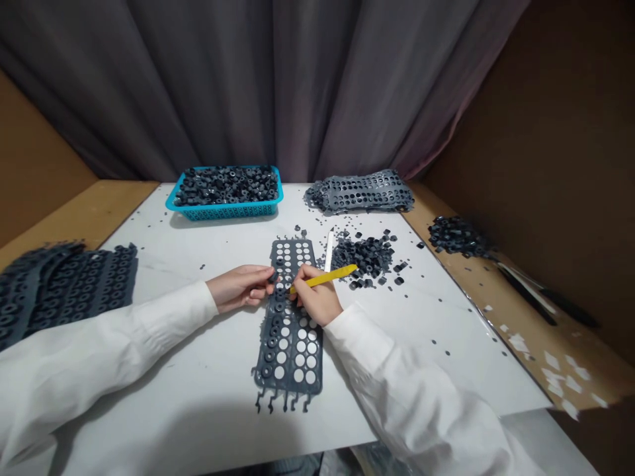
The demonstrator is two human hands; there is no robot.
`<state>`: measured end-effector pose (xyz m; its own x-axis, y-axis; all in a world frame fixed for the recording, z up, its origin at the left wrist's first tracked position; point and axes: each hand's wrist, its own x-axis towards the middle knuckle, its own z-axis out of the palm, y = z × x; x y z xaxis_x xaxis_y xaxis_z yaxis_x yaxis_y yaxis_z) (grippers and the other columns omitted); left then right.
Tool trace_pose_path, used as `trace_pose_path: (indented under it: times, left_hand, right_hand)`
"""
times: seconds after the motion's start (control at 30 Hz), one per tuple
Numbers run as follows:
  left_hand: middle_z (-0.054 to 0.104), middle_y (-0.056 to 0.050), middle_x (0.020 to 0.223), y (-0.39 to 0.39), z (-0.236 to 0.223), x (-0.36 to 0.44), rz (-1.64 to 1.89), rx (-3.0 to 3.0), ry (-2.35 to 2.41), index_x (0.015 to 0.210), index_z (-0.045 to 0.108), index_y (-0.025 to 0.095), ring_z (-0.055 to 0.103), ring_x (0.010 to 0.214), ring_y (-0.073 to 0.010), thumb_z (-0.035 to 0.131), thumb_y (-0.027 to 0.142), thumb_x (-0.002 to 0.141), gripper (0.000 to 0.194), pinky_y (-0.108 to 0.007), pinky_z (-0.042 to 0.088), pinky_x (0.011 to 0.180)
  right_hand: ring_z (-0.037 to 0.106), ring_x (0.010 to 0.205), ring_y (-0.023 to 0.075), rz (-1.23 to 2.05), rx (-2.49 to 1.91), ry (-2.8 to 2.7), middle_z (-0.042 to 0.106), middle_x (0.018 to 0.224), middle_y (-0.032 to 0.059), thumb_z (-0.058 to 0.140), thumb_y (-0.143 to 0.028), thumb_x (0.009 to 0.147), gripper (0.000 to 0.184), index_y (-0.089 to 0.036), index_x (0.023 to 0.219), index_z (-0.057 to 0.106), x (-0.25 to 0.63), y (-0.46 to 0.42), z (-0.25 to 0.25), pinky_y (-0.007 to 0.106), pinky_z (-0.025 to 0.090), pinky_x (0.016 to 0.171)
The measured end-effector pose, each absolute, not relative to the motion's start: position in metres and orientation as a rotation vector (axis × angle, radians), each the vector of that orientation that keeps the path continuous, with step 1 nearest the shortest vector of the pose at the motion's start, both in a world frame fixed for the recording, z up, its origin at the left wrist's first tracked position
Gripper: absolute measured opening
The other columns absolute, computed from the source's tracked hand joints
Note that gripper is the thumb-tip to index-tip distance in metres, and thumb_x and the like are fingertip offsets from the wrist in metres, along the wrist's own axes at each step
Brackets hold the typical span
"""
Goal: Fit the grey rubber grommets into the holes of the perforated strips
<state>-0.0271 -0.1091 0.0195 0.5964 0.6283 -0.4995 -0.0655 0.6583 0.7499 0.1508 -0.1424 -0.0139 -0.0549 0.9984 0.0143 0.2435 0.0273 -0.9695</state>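
Far left on the white surface [446,344] lies a stack of dark rubber sheets [64,291] punched with rings, and a white sleeve leads from there to the left hand [241,289]. Behind them, a blue plastic basket [223,213] is heaped with dark rubber rings [225,185]. At the centre, a perforated rubber strip [290,344] lies lengthwise on the surface, its white-showing holes partly filled with rings. The left hand's grip is drawn together at the strip's upper edge, touching a ring, though whether it is clamped on that ring cannot be told. The right hand [317,297] sits just beside it, its grip clamped on a yellow stick [325,279] whose tip is at the strip. Beyond lie a white spatula [329,250], a loose pile of rubber pieces [361,256] and a crumpled grey punched sheet [362,192]. Far right, a wooden ledge [496,311] carries another dark pile [459,236], black-handled tools [546,295] and white paper scraps [560,377].
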Motion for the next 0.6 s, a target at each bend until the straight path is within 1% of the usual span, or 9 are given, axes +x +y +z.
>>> trace_pose_path:
  times: [0.1,0.17,0.23,0.27,0.3,0.37,0.47,0.53,0.6]
  left_hand:
    - [0.050,0.000,0.062,-0.109,0.017,-0.027,0.443,0.781,0.826,0.072,0.050,0.011,0.030,0.044,-0.0010,0.071,0.035,0.069,0.032,-0.012,0.018,0.040]
    - [0.050,0.001,0.062,-0.108,0.017,-0.027,0.448,0.803,0.826,0.073,0.051,0.011,0.030,0.044,-0.0010,0.074,0.037,0.066,0.036,-0.013,0.018,0.041]
    - [0.050,0.001,0.061,-0.107,0.018,-0.026,0.466,0.829,0.827,0.073,0.051,0.011,0.030,0.044,-0.0015,0.075,0.038,0.064,0.037,-0.013,0.018,0.041]
    - [0.050,0.001,0.061,-0.107,0.018,-0.025,0.482,0.846,0.826,0.073,0.051,0.011,0.030,0.044,-0.0017,0.075,0.038,0.064,0.037,-0.014,0.018,0.041]
    - [0.049,0.002,0.061,-0.106,0.019,-0.023,0.500,0.865,0.826,0.073,0.052,0.012,0.029,0.044,-0.0019,0.075,0.038,0.065,0.036,-0.015,0.018,0.041]
    - [0.047,0.003,0.060,-0.105,0.018,-0.018,0.534,0.903,0.829,0.076,0.054,0.012,0.028,0.045,-0.0024,0.073,0.038,0.067,0.033,-0.016,0.018,0.042]
    - [0.042,0.005,0.055,-0.103,0.016,-0.006,0.552,0.943,0.846,0.077,0.057,0.011,0.028,0.045,-0.0032,0.073,0.038,0.067,0.033,-0.017,0.016,0.042]
    - [0.043,0.004,0.056,-0.098,0.017,0.003,0.554,0.946,0.856,0.074,0.056,0.011,0.029,0.045,-0.0037,0.072,0.040,0.067,0.033,-0.017,0.017,0.042]
    - [0.048,0.001,0.061,-0.087,0.022,0.010,0.576,0.944,0.885,0.076,0.057,0.011,0.032,0.046,-0.0041,0.067,0.040,0.070,0.032,-0.017,0.020,0.043]
  right_hand:
    - [0.052,0.048,0.0114,1.089,-1.321,-1.415,0.057,0.053,-0.0046,0.047,-0.020,0.073,0.011,-0.021,0.062,0.045,0.151,-0.143,-0.010,0.021,0.040,0.049]
    - [0.058,0.055,0.0122,1.016,-1.254,-1.362,0.065,0.070,-0.0020,0.045,-0.023,0.078,0.006,-0.021,0.076,0.051,0.151,-0.145,-0.004,0.023,0.044,0.052]
    - [0.064,0.070,0.0138,0.916,-1.145,-1.356,0.068,0.090,0.0019,0.040,-0.026,0.085,0.015,-0.022,0.093,0.052,0.152,-0.148,0.003,0.026,0.049,0.062]
    - [0.065,0.078,0.0147,0.872,-1.093,-1.390,0.068,0.097,0.0035,0.037,-0.027,0.088,0.017,-0.022,0.095,0.052,0.152,-0.149,0.006,0.027,0.049,0.069]
    - [0.065,0.084,0.0157,0.835,-1.052,-1.445,0.068,0.100,0.0048,0.038,-0.028,0.088,0.016,-0.022,0.092,0.052,0.151,-0.150,0.008,0.029,0.049,0.074]
    - [0.064,0.088,0.0182,0.769,-1.018,-1.559,0.069,0.100,0.0062,0.048,-0.029,0.084,0.008,-0.023,0.080,0.047,0.150,-0.151,0.008,0.031,0.047,0.078]
    - [0.065,0.082,0.0194,0.693,-1.053,-1.584,0.070,0.095,0.0059,0.061,-0.025,0.074,0.028,-0.024,0.070,0.033,0.148,-0.148,0.002,0.031,0.047,0.072]
    - [0.065,0.076,0.0181,0.654,-1.097,-1.480,0.070,0.086,0.0042,0.062,-0.024,0.072,0.033,-0.024,0.069,0.030,0.151,-0.141,0.000,0.029,0.047,0.069]
    - [0.064,0.071,0.0167,0.605,-1.148,-1.331,0.068,0.078,0.0024,0.062,-0.023,0.071,0.033,-0.024,0.069,0.029,0.161,-0.130,0.002,0.028,0.048,0.068]
